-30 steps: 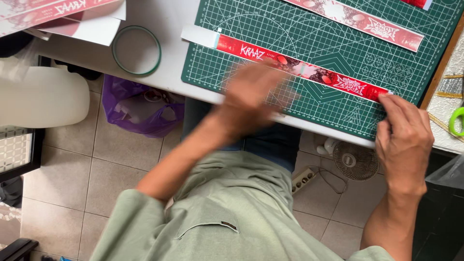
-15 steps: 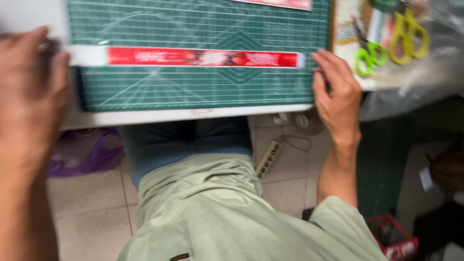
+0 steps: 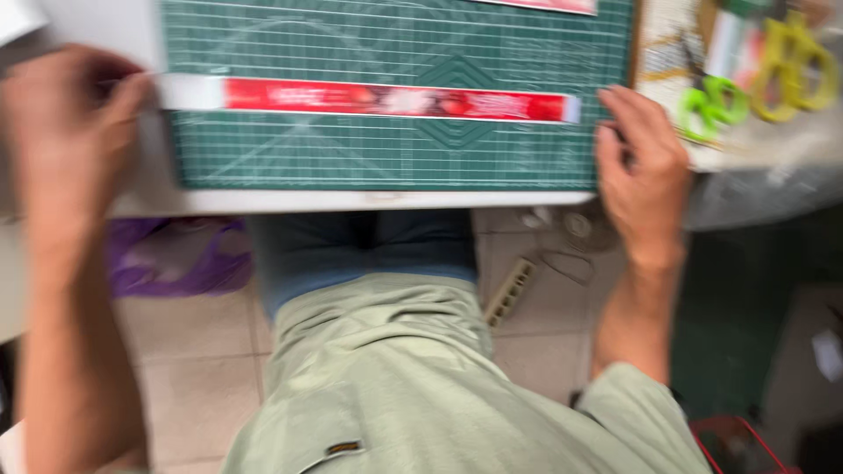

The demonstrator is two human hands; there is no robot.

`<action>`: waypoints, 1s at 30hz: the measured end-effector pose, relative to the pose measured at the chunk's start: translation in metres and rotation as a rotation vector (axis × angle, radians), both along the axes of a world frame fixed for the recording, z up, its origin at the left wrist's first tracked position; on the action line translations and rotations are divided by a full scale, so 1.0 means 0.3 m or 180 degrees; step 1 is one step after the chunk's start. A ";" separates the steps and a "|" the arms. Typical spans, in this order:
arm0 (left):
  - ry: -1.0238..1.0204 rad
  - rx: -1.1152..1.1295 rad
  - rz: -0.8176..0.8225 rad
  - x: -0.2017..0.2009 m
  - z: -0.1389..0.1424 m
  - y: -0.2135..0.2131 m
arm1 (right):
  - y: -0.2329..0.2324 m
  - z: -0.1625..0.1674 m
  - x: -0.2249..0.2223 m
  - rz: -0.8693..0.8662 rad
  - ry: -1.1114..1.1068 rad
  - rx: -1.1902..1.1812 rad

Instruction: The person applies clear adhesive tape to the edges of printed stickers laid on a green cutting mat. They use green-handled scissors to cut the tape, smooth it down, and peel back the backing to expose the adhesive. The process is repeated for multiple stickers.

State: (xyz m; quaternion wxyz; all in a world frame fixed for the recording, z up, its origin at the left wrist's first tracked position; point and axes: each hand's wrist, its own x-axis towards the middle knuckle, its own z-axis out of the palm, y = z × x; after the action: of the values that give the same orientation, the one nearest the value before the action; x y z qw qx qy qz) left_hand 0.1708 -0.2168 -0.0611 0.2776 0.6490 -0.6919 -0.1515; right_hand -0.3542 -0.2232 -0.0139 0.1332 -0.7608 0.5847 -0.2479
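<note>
since the earlier view: the left hand, then spread over the strip's near end, now sits further back at the bench edge with the white end showing past its fingers; the strip has straightened on the mat; the right hand has hardly shifted. reading: the strip seems to be in the middle of being lined up and held taut.

item 1, printed strip: long, narrow, red with a white tab at the left end. lies flat across the cutting mat, running left to right, roughly along a grid line.

item 2, left hand: blurred. thumb and fingers appear pinched on the strip's white end, just off the mat's left edge. grip looks clenched on the strip, though motion blur makes this less than certain.

item 3, right hand: fingers extended, resting at the mat's right edge, fingertips just beside the strip's right end. whether they touch the strip cannot be told. grip released, nothing held.

item 4, cutting mat: green, gridded, on a pale bench.

item 5, second strip: red, at the mat's far edge, mostly cut off by the frame.

item 6, scissors: one green-handled pair, one yellow-handled pair, right of the mat, well apart from the strip.

item 7, below the bench: purple bag, power strip, tiled floor.
</note>
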 end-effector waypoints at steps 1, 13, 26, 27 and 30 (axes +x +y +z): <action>-0.0190 -0.0099 -0.0017 0.003 0.025 0.001 | -0.001 0.008 0.000 0.0026 -0.0023 0.0008; 0.1185 -0.0013 0.0357 -0.085 0.187 0.004 | 0.009 0.031 0.046 -0.0110 -0.0209 -0.0226; 0.1294 -0.0018 -0.0422 -0.018 0.233 -0.003 | -0.070 0.014 -0.042 0.0024 -0.0112 0.0193; 0.1203 0.0008 -0.0460 -0.013 0.226 -0.004 | -0.078 0.034 -0.047 0.0051 -0.0098 0.0242; 0.0992 0.0094 -0.0485 0.002 0.205 -0.015 | -0.134 0.043 -0.034 0.0242 -0.0148 0.0312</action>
State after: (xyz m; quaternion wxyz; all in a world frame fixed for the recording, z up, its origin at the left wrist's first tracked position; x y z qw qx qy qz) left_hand 0.1715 -0.2212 0.0004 0.3596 0.5673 -0.6855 -0.2810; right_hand -0.3643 -0.2633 -0.0011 0.1931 -0.7691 0.5636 -0.2313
